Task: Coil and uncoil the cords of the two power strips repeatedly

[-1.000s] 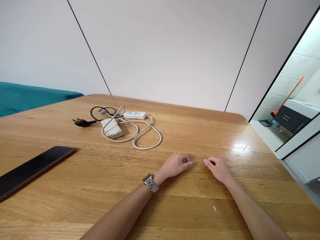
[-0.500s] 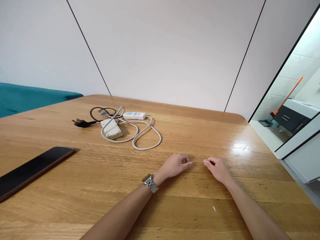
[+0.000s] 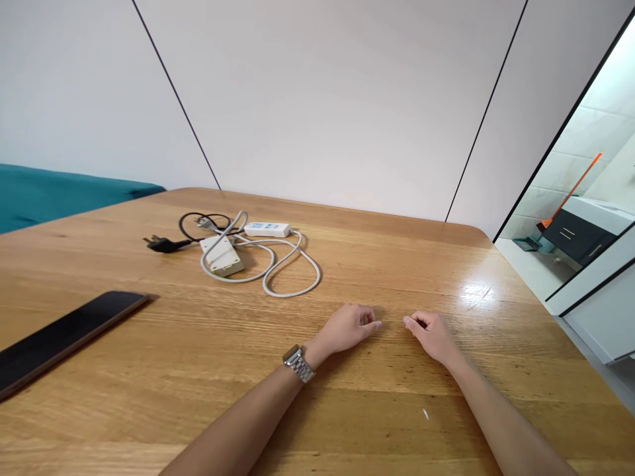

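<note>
My left hand (image 3: 350,326) rests on the wooden table (image 3: 223,396) with its fingers curled in and nothing in it; a watch (image 3: 298,363) with a metal band is on that wrist. A short gap to the right, my right hand (image 3: 430,336) also lies on the wood, loosely closed and holding nothing. Beyond my left hand lies a tangle of cables: a white cord (image 3: 317,274), a white controller (image 3: 268,229) with blue markings, a whitish box (image 3: 221,256) and a black plug (image 3: 166,244). Neither hand touches them.
A dark phone or tablet (image 3: 69,337) lies at the left. Behind the table rises a white panelled wall (image 3: 337,99), with a teal seat back (image 3: 64,195) at the far left. To the right, a doorway shows an orange broom (image 3: 575,188) and a dark cabinet (image 3: 578,231).
</note>
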`<action>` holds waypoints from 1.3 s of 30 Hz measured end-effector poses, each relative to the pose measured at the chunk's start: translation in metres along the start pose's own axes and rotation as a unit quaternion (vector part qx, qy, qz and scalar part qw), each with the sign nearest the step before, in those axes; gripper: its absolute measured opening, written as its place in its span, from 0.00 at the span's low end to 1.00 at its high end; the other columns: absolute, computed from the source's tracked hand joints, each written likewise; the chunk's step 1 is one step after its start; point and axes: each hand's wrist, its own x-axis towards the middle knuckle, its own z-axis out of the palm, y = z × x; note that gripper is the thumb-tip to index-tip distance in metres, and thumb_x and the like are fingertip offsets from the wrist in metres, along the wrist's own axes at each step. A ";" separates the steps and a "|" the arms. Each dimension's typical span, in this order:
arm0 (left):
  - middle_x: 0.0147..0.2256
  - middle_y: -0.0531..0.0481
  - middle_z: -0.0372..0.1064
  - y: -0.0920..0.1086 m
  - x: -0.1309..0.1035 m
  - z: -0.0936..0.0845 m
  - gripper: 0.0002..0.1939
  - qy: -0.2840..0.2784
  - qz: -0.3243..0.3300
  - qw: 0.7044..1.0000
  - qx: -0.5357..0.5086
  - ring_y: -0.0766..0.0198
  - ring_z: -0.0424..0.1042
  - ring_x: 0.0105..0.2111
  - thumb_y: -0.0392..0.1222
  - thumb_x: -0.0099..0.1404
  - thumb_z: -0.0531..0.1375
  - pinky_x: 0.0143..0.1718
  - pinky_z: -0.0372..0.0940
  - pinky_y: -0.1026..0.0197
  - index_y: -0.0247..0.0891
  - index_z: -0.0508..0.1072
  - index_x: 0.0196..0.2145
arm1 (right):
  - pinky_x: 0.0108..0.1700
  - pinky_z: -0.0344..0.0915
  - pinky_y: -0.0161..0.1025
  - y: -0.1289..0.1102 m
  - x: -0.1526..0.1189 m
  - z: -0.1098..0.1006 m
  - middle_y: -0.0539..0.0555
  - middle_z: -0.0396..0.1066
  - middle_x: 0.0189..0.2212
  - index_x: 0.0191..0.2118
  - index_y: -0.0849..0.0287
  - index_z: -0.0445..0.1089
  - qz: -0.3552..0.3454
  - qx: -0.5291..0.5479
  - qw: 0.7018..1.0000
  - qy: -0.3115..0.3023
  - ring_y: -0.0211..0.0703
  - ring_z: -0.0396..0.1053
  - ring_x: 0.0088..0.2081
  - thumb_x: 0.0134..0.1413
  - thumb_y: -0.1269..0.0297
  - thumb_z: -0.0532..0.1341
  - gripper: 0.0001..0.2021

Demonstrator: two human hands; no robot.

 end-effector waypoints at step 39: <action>0.23 0.52 0.69 0.003 -0.001 -0.001 0.18 0.001 0.002 1.000 0.016 0.65 0.62 0.24 0.53 0.62 0.54 0.25 0.49 0.64 0.37 0.73 0.26 | 0.25 0.48 0.34 0.000 0.000 0.001 0.46 0.56 0.16 0.17 0.58 0.60 -0.017 -0.007 1.000 0.010 0.35 0.53 0.21 0.56 0.54 0.55 0.20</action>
